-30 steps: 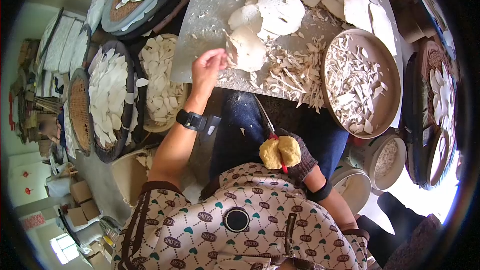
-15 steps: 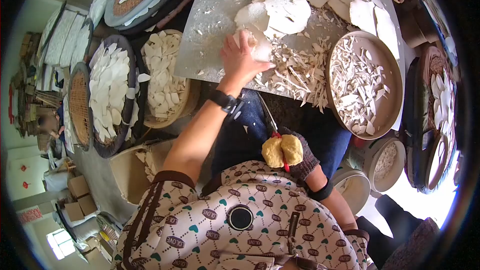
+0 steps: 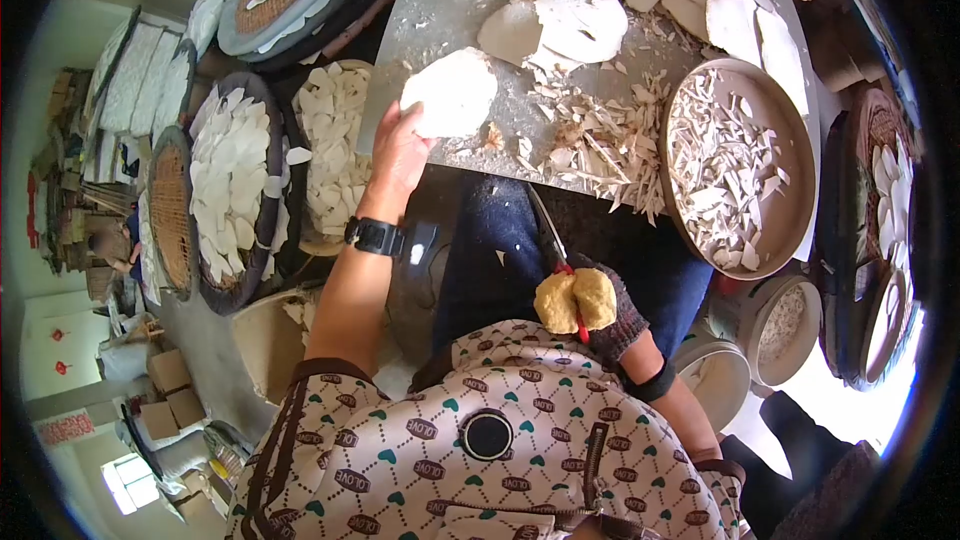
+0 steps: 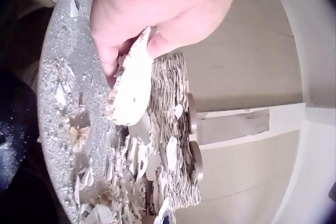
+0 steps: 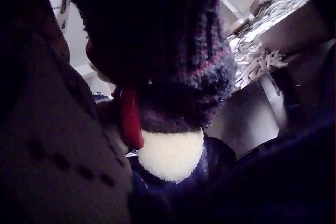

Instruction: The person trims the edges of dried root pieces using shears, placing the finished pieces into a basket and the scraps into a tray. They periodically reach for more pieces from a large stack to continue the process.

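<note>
My left hand (image 3: 402, 152) pinches a thin, pale dried slice (image 3: 456, 92) by its edge, over the near left part of the grey table (image 3: 425, 0). In the left wrist view the slice (image 4: 135, 90) is seen nearly edge-on, between thumb and fingers, with a brownish rough rim. My right hand (image 3: 618, 318), in a dark knitted glove, grips red-handled scissors (image 3: 548, 225) near my lap, their blades toward the table. Yellow foam padding (image 3: 575, 302) covers the handles. In the dark right wrist view, the red handle (image 5: 131, 116) shows beside the glove.
Larger pale slices (image 3: 580, 20) lie farther back, and cut strips (image 3: 605, 145) are heaped near the front edge. A round tray (image 3: 672, 190) of cut pieces stands at the right. Left of the table are a basket (image 3: 325, 245) and wide trays of slices (image 3: 235, 170); buckets (image 3: 780, 330) stand lower right.
My left hand reached right onto the near slice, took hold of it and drew it back left, tilted up off the table. The right hand with the scissors has stayed by my lap.
</note>
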`<state>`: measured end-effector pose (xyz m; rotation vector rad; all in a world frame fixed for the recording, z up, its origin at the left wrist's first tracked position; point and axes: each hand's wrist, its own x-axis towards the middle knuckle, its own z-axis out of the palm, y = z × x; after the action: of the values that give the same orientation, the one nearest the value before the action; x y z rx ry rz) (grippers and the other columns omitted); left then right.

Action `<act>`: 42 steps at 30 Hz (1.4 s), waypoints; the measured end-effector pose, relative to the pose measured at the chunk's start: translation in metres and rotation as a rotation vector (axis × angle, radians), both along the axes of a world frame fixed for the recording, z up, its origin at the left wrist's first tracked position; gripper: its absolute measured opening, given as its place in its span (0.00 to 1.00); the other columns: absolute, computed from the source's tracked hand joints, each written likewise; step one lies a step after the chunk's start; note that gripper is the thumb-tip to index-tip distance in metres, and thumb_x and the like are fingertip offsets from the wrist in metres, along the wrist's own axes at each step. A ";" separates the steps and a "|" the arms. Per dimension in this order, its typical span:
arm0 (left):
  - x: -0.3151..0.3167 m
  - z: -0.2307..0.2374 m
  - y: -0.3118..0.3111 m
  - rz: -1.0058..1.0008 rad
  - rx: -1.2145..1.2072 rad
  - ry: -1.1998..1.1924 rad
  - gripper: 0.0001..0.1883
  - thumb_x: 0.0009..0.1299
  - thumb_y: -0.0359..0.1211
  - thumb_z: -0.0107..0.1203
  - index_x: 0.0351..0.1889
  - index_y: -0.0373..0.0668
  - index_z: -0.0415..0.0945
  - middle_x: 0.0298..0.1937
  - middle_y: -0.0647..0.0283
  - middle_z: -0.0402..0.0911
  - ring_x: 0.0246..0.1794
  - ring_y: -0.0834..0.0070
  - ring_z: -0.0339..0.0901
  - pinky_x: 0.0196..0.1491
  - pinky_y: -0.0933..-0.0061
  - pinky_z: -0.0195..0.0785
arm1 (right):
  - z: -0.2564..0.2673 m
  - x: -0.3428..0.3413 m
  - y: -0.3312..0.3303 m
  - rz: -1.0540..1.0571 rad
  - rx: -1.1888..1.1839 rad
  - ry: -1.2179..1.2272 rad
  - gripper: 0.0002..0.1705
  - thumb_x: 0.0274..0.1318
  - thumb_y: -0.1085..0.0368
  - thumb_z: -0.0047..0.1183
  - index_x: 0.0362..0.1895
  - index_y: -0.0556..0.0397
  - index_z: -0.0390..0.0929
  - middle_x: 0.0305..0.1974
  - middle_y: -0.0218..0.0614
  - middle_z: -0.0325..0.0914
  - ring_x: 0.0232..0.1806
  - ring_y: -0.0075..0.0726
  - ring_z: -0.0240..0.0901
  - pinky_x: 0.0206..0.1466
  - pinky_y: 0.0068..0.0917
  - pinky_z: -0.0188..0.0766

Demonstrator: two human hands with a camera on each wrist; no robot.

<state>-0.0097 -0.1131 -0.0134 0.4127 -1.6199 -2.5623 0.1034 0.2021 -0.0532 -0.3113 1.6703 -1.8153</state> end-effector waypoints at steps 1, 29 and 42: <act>0.007 0.004 0.002 -0.002 0.022 0.002 0.18 0.67 0.31 0.46 0.55 0.38 0.62 0.52 0.60 0.71 0.53 0.71 0.69 0.54 0.66 0.63 | -0.001 -0.001 0.001 0.014 0.031 0.056 0.16 0.41 0.65 0.58 0.39 0.53 0.73 0.32 0.39 0.75 0.35 0.40 0.74 0.40 0.29 0.71; 0.024 0.033 -0.013 0.174 -0.297 -0.006 0.20 0.65 0.31 0.50 0.52 0.29 0.65 0.48 0.49 0.74 0.45 0.64 0.76 0.49 0.71 0.70 | -0.008 0.002 -0.001 0.099 0.068 0.148 0.25 0.38 0.62 0.59 0.45 0.53 0.70 0.36 0.44 0.75 0.38 0.48 0.73 0.42 0.33 0.70; -0.121 0.002 0.016 -0.270 -0.864 -0.033 0.16 0.56 0.29 0.58 0.41 0.32 0.71 0.33 0.59 0.79 0.30 0.73 0.77 0.30 0.76 0.70 | -0.014 0.007 0.002 -0.042 -0.085 -0.149 0.23 0.38 0.64 0.61 0.43 0.53 0.70 0.35 0.40 0.75 0.38 0.41 0.73 0.43 0.29 0.69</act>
<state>-0.1311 -0.0970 -0.0111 0.1546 -2.6914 -1.7071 0.1108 0.2039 -0.0671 -0.1737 1.5111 -1.8952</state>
